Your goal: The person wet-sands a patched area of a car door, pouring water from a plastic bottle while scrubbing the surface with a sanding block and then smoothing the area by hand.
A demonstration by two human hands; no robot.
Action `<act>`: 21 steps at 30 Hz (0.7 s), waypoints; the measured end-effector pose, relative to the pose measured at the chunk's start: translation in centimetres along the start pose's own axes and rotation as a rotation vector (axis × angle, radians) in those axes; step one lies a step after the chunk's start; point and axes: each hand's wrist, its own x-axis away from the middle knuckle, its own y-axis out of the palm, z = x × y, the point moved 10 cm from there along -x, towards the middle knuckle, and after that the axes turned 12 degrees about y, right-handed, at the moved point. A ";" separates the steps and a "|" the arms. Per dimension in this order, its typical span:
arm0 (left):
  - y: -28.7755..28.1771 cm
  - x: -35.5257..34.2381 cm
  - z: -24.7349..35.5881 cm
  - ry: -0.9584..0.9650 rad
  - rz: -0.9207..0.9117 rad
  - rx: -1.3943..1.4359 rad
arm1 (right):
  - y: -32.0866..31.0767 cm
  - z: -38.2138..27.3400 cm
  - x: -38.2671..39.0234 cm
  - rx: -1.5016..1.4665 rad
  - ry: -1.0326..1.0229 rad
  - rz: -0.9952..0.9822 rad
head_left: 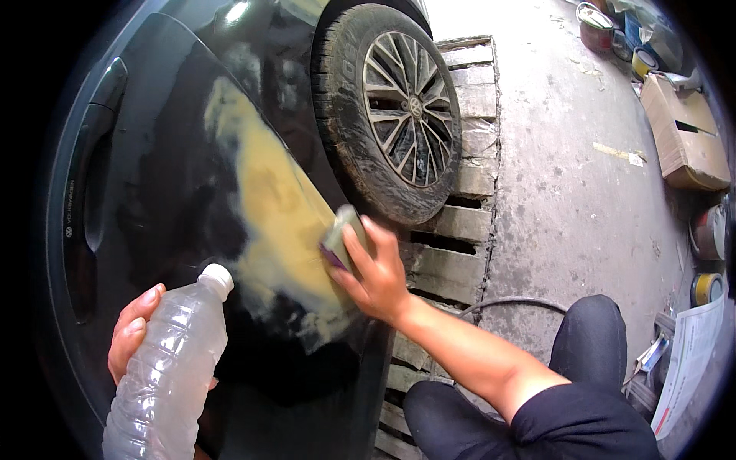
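Note:
My left hand point(134, 330) grips a large clear plastic bottle point(165, 364) with a white cap, full or partly full of cloudy liquid, at the lower left. My right hand point(369, 272) holds a grey-green pad or block point(343, 238) with a dark purplish edge against the lower right of a yellowish filler patch point(272, 192) on the black car body point(153, 192). The pad is slightly blurred. The patch has hazy, pale edges. A door handle point(92, 176) is at the far left, and a dirty wheel point(410, 107) sits just beyond my right hand.
A slatted grate point(460, 230) runs beside the car, with a hose point(517, 303) crossing the concrete floor point(567, 222). Along the right are a cardboard box point(682, 134), cans point(705, 287), a bucket point(594, 27) and a paper sheet point(686, 368). My knees are at the lower right.

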 end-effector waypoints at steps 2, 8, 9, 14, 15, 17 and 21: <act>0.4 -0.4 0.1 0.031 0.004 -0.050 | 0.1 -3.2 -6.7 -0.021 -0.105 0.104; -0.3 -2.2 2.9 0.117 -0.043 -0.259 | 1.6 -4.3 -5.8 -0.069 -0.068 0.047; 1.2 -1.1 0.6 0.109 0.003 -0.183 | 0.5 -0.6 -1.8 0.028 -0.049 -0.007; 0.3 0.9 -1.2 0.033 -0.046 -0.161 | -0.1 1.5 -0.2 0.027 0.003 -0.048; 0.1 1.4 -1.6 0.013 -0.039 -0.151 | 0.2 -0.3 -3.5 0.027 -0.028 -0.004; -1.4 0.5 0.4 -0.016 -0.080 -0.212 | 1.0 -5.3 -10.2 -0.079 -0.069 0.079; -1.5 0.2 0.6 0.006 -0.075 -0.189 | 1.4 -5.6 -10.8 -0.043 -0.103 0.104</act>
